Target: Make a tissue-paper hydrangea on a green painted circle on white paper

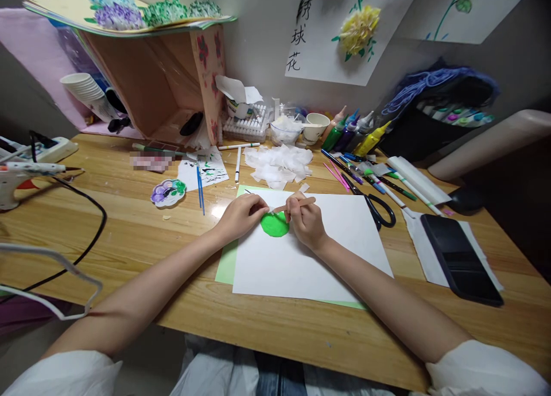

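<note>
A bright green round flat piece (275, 226) lies on a white sheet of paper (284, 270), which rests over light green paper (227, 265). My right hand (306, 219) is closed around a light brown wooden stick (306, 202), its tip at the green piece's upper edge. My left hand (245, 215) rests on the paper to the left, thumb and fingers pressed together at the same edge. Some small white bits show between the hands there; whether the left fingers grip one I cannot make out. Behind the hands lies a pile of torn white tissue (279, 165).
Black-handled scissors (381, 211), several pens and a phone (460, 258) lie on the right. A paint palette (167, 193) and two blue brushes (200, 188) sit left. Farther left are a glue gun (30, 171) and cables. Paint bottles (370, 139) and a paper cup (315, 127) stand behind.
</note>
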`<state>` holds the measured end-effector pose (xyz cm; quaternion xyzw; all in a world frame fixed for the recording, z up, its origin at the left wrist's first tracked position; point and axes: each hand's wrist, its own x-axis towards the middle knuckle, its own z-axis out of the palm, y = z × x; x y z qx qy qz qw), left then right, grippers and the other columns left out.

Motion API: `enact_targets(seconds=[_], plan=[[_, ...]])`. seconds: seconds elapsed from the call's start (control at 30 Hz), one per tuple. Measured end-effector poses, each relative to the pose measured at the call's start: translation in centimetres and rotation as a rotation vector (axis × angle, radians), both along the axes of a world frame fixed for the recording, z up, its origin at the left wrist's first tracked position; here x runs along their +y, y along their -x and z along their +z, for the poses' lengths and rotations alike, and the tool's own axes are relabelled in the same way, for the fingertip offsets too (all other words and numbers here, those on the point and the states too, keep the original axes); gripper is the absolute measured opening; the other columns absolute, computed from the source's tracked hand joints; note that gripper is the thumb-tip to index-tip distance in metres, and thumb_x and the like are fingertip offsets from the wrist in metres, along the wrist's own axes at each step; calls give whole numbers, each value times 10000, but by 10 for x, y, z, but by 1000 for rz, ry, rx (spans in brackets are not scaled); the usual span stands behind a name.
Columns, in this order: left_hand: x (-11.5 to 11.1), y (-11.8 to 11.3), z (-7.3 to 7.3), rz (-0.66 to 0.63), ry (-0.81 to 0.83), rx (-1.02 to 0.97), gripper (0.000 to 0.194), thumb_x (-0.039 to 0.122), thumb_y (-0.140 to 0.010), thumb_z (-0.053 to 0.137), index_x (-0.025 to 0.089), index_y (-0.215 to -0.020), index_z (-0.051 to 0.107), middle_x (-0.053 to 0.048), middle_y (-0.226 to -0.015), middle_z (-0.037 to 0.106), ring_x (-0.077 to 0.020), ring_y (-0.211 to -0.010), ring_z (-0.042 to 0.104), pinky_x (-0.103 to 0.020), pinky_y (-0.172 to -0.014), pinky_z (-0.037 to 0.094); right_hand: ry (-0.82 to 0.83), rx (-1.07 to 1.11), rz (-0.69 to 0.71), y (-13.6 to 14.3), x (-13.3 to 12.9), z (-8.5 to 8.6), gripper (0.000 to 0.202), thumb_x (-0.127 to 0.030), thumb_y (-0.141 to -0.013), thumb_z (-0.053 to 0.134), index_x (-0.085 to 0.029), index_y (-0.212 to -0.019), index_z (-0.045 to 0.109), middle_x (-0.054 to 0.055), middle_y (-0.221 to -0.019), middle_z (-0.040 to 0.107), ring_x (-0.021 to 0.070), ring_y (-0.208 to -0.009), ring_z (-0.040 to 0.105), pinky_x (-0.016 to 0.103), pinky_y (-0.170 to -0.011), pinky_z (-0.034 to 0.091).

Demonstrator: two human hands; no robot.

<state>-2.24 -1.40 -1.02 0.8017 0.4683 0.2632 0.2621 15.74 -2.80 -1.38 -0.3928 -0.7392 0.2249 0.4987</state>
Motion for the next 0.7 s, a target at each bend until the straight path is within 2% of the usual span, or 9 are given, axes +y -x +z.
enact_targets(seconds=[0.1,0.23,0.4,0.57,0.7], plan=[[0,0,1,0,2,0,149,285,-851,518,176,-803,606,-25,-782,619,-155,-741,539,-272,-657,397,-6,44,16,-1,0,-2,399,-324,-951,315,-206,-588,429,5,-605,484,119,-542,489,272,-578,411],[-1,0,3,17,12,-21,157,283,-861,500,173,-810,600,-27,-791,620,-156,-748,542,-275,-673,400,-9,165,-38,-4,-1,-7,401,-357,-951,311,-205,-591,405,-12,-584,447,104,-490,453,277,-537,393],[-2,0,5,67,61,-62,197,302,-888,448,177,-838,593,-26,-789,626,-155,-742,549,-274,-671,397,-9,196,-50,-5,-1,-10,381,-348,-950,319,-204,-610,412,-14,-602,447,104,-500,452,288,-543,387],[-4,0,9,44,14,-83,203,311,-877,471,177,-836,619,-30,-779,596,-149,-730,517,-272,-664,395,-17,254,-43,-5,1,-10,388,-350,-946,330,-204,-598,417,-14,-612,455,104,-495,449,292,-542,391],[-5,2,10,10,19,-57,256,323,-886,453,187,-817,658,-42,-819,580,-161,-800,519,-277,-701,402,29,324,-122,-6,5,-10,383,-383,-951,309,-204,-632,424,-20,-613,433,103,-495,444,279,-530,389]])
